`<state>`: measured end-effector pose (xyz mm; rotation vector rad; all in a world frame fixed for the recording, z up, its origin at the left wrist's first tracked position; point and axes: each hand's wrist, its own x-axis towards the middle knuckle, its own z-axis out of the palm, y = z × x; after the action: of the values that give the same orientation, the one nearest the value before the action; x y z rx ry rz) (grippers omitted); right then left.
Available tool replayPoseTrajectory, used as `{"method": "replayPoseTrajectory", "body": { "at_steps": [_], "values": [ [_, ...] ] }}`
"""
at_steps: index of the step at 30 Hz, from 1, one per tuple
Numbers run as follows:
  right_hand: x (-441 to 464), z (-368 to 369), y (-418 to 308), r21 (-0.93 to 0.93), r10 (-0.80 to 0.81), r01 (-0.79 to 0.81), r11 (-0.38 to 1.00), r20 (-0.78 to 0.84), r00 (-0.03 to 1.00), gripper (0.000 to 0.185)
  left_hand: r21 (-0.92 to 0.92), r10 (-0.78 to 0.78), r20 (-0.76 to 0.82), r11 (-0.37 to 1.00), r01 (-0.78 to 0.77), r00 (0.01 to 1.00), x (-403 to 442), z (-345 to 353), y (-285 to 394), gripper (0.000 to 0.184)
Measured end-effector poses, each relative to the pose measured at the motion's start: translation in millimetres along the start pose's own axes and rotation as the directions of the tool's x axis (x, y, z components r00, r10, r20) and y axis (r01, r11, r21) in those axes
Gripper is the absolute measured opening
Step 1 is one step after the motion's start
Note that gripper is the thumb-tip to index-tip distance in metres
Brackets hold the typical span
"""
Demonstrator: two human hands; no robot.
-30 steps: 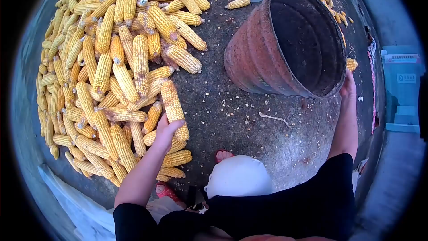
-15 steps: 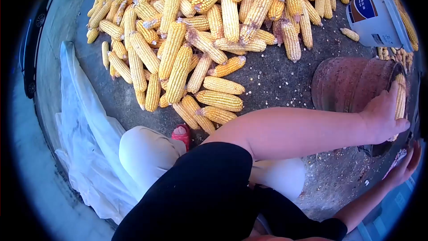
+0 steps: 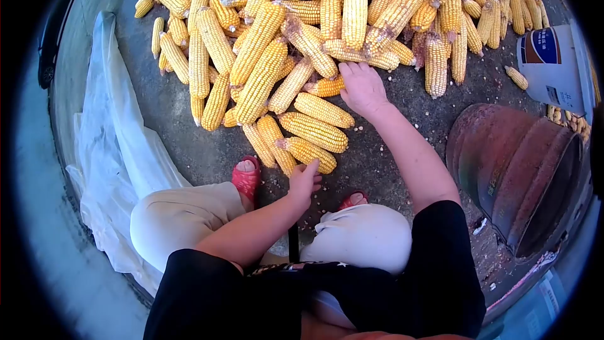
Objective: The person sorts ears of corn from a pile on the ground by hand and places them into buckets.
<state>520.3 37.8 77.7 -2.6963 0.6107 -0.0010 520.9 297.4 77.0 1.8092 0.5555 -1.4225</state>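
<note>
One loosely curled left hand (image 3: 304,181) is right by a low cob (image 3: 308,153), can't tell if it's touching. Right hand (image 3: 365,88) reaches up to another cob (image 3: 360,55), fingertips against it, can't tell if it's gripping. Both cobs are at the near side of the corn pile (image 3: 264,44) on the floor (image 3: 423,113). Rusty drum (image 3: 503,157) and white bucket (image 3: 547,75) off right, plastic sheet (image 3: 116,138) left.

Looks like a farmyard or similar crop-handling place.
Suggested by a broad heap of corn cobs (image 3: 261,41) on a rough, kernel-strewn floor (image 3: 406,101), beside a rusty ribbed drum (image 3: 503,157), plastic bucket (image 3: 547,75) and pale sheeting (image 3: 119,138).
</note>
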Motion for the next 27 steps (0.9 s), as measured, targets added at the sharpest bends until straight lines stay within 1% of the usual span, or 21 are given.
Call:
{"method": "replayPoseTrajectory", "body": {
  "at_steps": [1, 2, 4, 5, 6, 7, 8, 9, 10, 11, 12, 13, 15, 16, 17, 19, 21, 23, 24, 25, 27],
  "values": [
    [4.8, 0.0, -5.4, -0.048, -0.010, 0.014, 0.999, 0.098, 0.995, 0.047, -0.104, 0.018, 0.002, 0.994, -0.017, 1.000, 14.7, -4.8, 4.5, 0.061],
    [4.5, -0.8, -9.4, -0.046, -0.035, 0.041, 0.998, 0.112, 0.993, 0.047, -0.188, 0.012, -0.002, 0.982, -0.012, 1.000, 19.8, -2.3, 15.5, 0.060],
    [1.0, 0.2, -14.5, -0.155, 0.147, -0.084, 0.984, 0.460, 0.876, 0.056, -0.265, -0.002, -0.007, 0.964, 0.000, 1.000, 20.6, -2.9, 33.1, 0.060],
    [-1.2, 6.2, -6.2, -0.152, 0.140, -0.076, 0.986, 0.475, 0.869, 0.056, -0.282, -0.048, -0.010, 0.958, 0.043, 0.999, 16.5, -3.7, 35.3, 0.056],
    [-2.0, 13.8, 11.1, 0.061, 0.107, -0.159, 0.985, 0.505, 0.857, 0.058, -0.298, -0.094, -0.012, 0.951, 0.086, 0.996, 14.3, -4.3, 35.3, 0.053],
    [1.5, 20.8, 28.7, 0.265, 0.080, -0.247, 0.932, 0.514, 0.854, 0.061, -0.296, -0.093, -0.012, 0.951, 0.085, 0.996, 18.2, -3.7, 38.5, 0.053],
    [7.7, 25.3, 37.8, 0.425, 0.033, -0.352, 0.834, 0.598, 0.801, 0.068, -0.405, 0.075, 0.044, 0.913, -0.051, 0.996, 23.3, -4.2, 42.4, 0.050],
    [6.4, 31.0, 35.0, 0.433, 0.029, -0.355, 0.828, 0.600, 0.799, 0.068, -0.510, 0.234, 0.076, 0.844, -0.164, 0.969, 25.6, -8.1, 44.6, 0.047],
    [1.7, 37.1, 29.5, 0.635, -0.001, -0.527, 0.565, 0.639, 0.769, 0.070, -0.529, 0.299, 0.178, 0.832, -0.165, 0.937, 32.6, -17.9, 54.0, 0.045],
    [2.0, 41.2, 22.8, 0.741, -0.049, -0.630, 0.232, 0.656, 0.753, 0.073, -0.483, 0.259, 0.247, 0.868, -0.113, 0.934, 25.6, -20.8, 73.9, 0.049],
    [1.2, 41.7, 9.7, 0.756, -0.074, -0.651, 0.066, 0.654, 0.753, 0.073, -0.477, 0.254, 0.270, 0.873, -0.100, 0.929, 20.4, -22.2, 83.6, 0.051],
    [0.7, 39.0, 1.4, 0.775, -0.047, -0.624, 0.104, 0.630, 0.775, 0.074, -0.472, 0.250, 0.291, 0.877, -0.089, 0.923, 16.1, -24.2, 88.3, 0.053],
    [4.3, 47.4, -13.0, 0.820, -0.094, -0.437, 0.371, 0.501, 0.860, 0.080, -0.355, 0.195, 0.282, 0.931, -0.087, 0.940, 16.7, -27.0, 81.6, 0.067],
    [5.6, 46.0, -6.9, 0.693, -0.163, -0.412, 0.592, 0.603, 0.781, 0.088, -0.351, 0.195, 0.273, 0.932, -0.091, 0.942, 17.6, -29.3, 77.8, 0.068],
    [1.0, 48.2, -12.1, 0.574, -0.067, -0.368, 0.731, 0.597, 0.800, 0.095, -0.351, 0.202, 0.271, 0.931, -0.099, 0.941, 21.8, -29.0, 76.1, 0.070],
    [-14.3, 38.9, -24.9, 0.566, 0.031, -0.377, 0.733, 0.526, 0.850, 0.099, -0.386, 0.213, 0.286, 0.918, -0.091, 0.934, 19.2, -24.9, 73.0, 0.068],
    [-29.2, 41.9, -23.6, 0.623, 0.053, -0.373, 0.688, 0.470, 0.881, 0.096, -0.425, 0.229, 0.308, 0.901, -0.082, 0.923, 19.3, -16.8, 70.3, 0.066],
    [-43.4, 50.5, -16.0, 0.734, 0.032, -0.425, 0.529, 0.483, 0.875, 0.096, -0.545, 0.332, 0.367, 0.834, -0.088, 0.869, 22.0, -10.0, 66.8, 0.062],
    [-56.3, 45.9, -20.8, 0.796, 0.074, -0.511, 0.324, 0.517, 0.853, 0.093, -0.571, 0.318, 0.377, 0.819, -0.052, 0.870, 4.8, -5.1, 72.2, 0.059],
    [-70.0, 39.1, -22.0, 0.792, 0.095, -0.518, 0.323, 0.518, 0.850, 0.093, -0.562, 0.310, 0.396, 0.826, -0.040, 0.864, -4.0, 0.7, 75.5, 0.059],
    [-91.4, 10.0, -27.1, 0.912, 0.217, -0.407, 0.047, 0.388, 0.896, 0.084, -0.468, 0.373, 0.465, 0.873, -0.135, 0.803, -19.0, 14.0, 87.1, 0.059]
  ]
}}
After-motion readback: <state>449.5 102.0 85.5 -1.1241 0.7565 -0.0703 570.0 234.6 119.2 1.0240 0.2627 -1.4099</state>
